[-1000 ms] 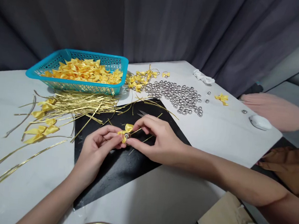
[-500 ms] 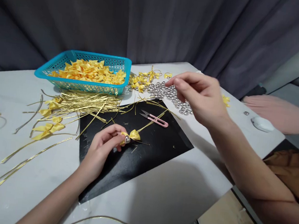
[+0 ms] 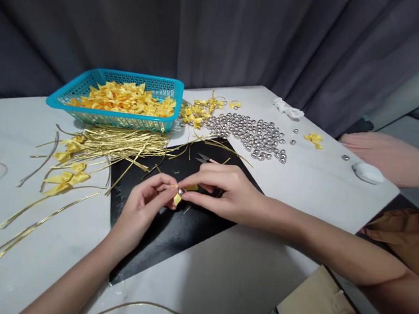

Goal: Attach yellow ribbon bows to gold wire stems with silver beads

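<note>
Between my two hands, over the black mat (image 3: 141,249), is a yellow ribbon bow (image 3: 177,200) with a small silver bell or bead (image 3: 180,191) at its middle. My left hand (image 3: 149,200) pinches the bow from the left. Thumb and forefinger of my right hand (image 3: 224,190) close on the bow and silver piece from the right, hiding part of them. Just beyond my right hand lie thread snips (image 3: 205,158), with their pink handle mostly covered.
A blue basket (image 3: 113,113) full of yellow bows stands at the back left. Gold twist ties (image 3: 122,142) lie before it, with loose bows (image 3: 67,181) nearby. Many silver pieces (image 3: 256,134) spread across the back right. A white computer mouse (image 3: 368,172) sits near the right corner.
My right hand has come down and left from above the silver pieces to the bow, and its fingers have closed there. My left hand keeps its hold.
</note>
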A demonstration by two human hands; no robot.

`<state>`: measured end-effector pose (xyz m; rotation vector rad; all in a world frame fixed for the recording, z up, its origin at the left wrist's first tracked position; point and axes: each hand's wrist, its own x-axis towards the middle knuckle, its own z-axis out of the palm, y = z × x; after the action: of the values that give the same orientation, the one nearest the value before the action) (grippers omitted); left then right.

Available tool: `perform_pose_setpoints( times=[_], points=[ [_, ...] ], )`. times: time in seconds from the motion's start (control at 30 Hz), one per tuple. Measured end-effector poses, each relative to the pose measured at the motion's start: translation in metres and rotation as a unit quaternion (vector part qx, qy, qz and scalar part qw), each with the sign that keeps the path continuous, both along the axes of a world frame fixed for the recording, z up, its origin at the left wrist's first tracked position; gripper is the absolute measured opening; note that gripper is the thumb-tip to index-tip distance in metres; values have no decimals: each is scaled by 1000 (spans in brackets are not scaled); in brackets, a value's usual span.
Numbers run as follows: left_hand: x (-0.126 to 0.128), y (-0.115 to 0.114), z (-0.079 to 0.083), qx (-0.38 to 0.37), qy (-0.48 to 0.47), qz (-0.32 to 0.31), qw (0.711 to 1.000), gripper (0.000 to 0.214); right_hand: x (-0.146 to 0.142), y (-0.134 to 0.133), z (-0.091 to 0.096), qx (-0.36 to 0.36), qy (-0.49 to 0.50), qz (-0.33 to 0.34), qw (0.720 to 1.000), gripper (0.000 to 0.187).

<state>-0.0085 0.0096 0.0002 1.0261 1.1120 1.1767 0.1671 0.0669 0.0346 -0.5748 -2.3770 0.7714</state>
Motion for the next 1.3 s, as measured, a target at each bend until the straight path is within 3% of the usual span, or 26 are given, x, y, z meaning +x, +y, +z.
perform_pose_setpoints(
  times=[0.2, 0.3, 0.4, 0.5, 0.57, 0.6, 0.67, 0.73, 0.8, 0.87, 0.93, 1.0, 1.1, 1.3],
  points=[
    [1, -1, 2, 13, 26, -6, 1000, 11, 6, 8, 0, 38, -44, 44, 997, 17],
    [1, 1, 3, -2, 9, -8, 1000, 10, 11, 11, 1, 123, -82, 81, 986, 21],
    [-1, 2, 2, -23, -14, -12, 1000, 9, 16, 12, 4, 237, -145, 87, 957, 30],
    [-3, 2, 2, -40, -35, -20, 998, 10, 17, 9, 4, 275, -160, 78, 945, 34],
    [-3, 2, 3, -40, -47, -29, 998, 10, 15, 7, 3, 209, -122, 94, 966, 25],
    [-3, 2, 3, -36, -52, -33, 997, 10, 14, 6, 2, 145, -88, 85, 982, 23],
    [-3, 2, 4, -27, -59, -41, 997, 11, 11, 6, -1, -23, -25, 21, 999, 35],
    [-3, 2, 4, -25, -62, -48, 997, 12, 7, 7, -4, -196, -3, -46, 980, 38],
    [-3, 2, 3, -25, -58, -52, 997, 11, 2, 7, -6, -345, 1, -51, 937, 36],
    [-3, 2, 2, -21, -48, -46, 998, 8, -2, 8, -6, -449, 18, -44, 892, 39],
    [-2, 2, 1, -19, -37, -31, 999, 9, -5, 7, -6, -503, 40, -63, 861, 41],
    [-2, 3, 0, -23, -32, -12, 999, 13, -7, 6, -5, -519, 41, -91, 849, 39],
    [-2, 3, -1, -27, -16, 1, 999, 14, -8, 3, -4, -526, 27, -105, 843, 34],
    [-3, 1, -2, -17, 26, 22, 999, 9, -7, -1, -8, -538, 18, -55, 841, 32]
  ],
)
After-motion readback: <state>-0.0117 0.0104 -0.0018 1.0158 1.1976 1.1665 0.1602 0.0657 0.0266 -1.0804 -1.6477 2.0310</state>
